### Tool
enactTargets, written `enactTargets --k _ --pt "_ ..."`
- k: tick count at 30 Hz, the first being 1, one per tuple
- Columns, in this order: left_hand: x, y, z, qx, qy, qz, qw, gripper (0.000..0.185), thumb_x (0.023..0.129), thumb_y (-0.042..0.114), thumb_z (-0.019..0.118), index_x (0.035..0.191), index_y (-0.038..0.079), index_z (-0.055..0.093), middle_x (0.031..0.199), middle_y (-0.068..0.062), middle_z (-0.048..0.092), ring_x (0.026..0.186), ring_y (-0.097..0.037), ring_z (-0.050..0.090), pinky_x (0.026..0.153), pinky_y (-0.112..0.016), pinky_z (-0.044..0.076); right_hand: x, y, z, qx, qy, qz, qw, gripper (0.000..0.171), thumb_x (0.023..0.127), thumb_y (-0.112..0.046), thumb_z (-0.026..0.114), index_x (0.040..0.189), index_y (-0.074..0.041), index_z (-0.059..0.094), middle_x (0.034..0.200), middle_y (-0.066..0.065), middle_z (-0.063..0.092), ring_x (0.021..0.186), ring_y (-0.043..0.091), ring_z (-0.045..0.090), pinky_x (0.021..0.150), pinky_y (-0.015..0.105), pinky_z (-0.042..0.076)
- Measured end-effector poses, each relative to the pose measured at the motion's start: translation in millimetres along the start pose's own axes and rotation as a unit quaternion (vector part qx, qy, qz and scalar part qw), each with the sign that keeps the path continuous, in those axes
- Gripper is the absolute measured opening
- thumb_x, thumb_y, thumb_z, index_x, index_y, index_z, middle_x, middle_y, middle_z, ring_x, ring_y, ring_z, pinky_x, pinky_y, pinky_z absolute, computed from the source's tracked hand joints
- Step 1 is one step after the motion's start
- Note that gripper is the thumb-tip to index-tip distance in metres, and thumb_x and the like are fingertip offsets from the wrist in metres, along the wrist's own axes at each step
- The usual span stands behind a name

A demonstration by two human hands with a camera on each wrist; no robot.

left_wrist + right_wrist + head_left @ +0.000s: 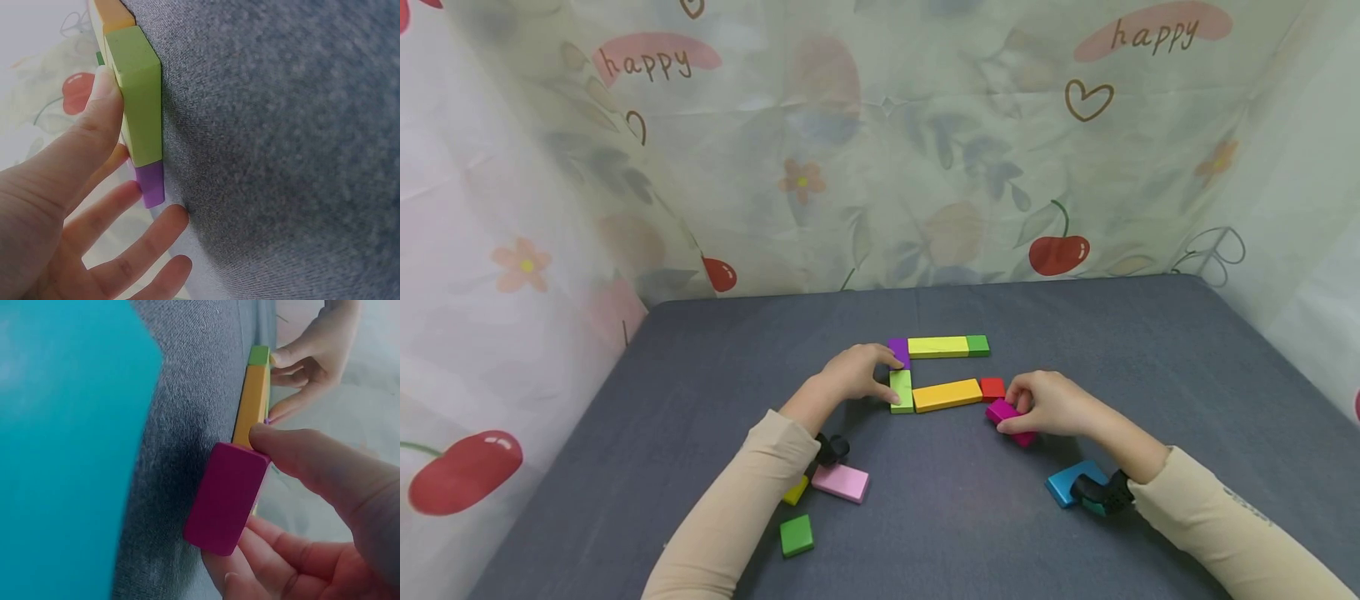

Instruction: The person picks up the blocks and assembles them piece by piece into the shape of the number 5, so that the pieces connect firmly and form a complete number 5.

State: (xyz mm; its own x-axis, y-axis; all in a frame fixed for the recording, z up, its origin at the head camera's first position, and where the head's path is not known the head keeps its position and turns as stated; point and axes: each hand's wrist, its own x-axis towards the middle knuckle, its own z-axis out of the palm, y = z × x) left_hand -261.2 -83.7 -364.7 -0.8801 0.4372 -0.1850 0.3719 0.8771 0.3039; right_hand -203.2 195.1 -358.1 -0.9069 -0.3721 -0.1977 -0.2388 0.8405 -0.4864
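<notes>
My right hand [1054, 403] pinches a magenta block [1011, 422] between thumb and fingers, beside the red block [992, 389]. In the right wrist view the magenta block [226, 500] stands out in front of the orange one. The left hand [856, 372] touches the lime block [142, 106] with its thumb; its fingers spread loosely near the purple block [150, 185]. Laid in a three-sided outline are the purple and lime blocks on the left, yellow [937, 347] and green [977, 345] behind, and orange [947, 395] and red in front.
Near the left forearm lie a pink block [841, 483], a green block [797, 536] and a partly hidden yellow block [795, 491]. A blue block [1067, 482] lies under the right wrist camera, with a teal piece partly hidden there. A patterned curtain [887, 167] borders the grey table [970, 533].
</notes>
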Motion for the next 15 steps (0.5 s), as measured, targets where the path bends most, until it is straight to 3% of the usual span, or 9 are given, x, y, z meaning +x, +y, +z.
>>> enactTargets --k 9,15 --pt "-0.2 -0.7 0.1 0.003 0.000 0.003 1.0000 0.057 0.074 0.036 0.077 0.125 0.018 0.062 0.139 -0.004 0.052 0.134 -0.024 0.043 0.111 -0.040 0.035 2.4 -0.1 3.1 -0.012 -0.013 0.022 1.000 0.037 0.073 -0.034 0.077 0.090 -0.006 0.060 0.066 0.000 0.053 0.057 0.011 0.047 0.053 0.022 0.038" --pt "-0.3 -0.8 0.2 0.001 -0.002 0.003 1.0000 0.056 0.074 0.036 0.077 0.125 0.018 0.062 0.139 -0.004 0.052 0.134 -0.024 0.042 0.112 -0.040 0.035 0.1 3.0 -0.7 0.007 -0.036 -0.001 0.999 0.039 0.074 -0.031 0.077 0.095 -0.005 0.057 0.068 0.000 0.055 0.059 0.011 0.048 0.054 0.023 0.040"
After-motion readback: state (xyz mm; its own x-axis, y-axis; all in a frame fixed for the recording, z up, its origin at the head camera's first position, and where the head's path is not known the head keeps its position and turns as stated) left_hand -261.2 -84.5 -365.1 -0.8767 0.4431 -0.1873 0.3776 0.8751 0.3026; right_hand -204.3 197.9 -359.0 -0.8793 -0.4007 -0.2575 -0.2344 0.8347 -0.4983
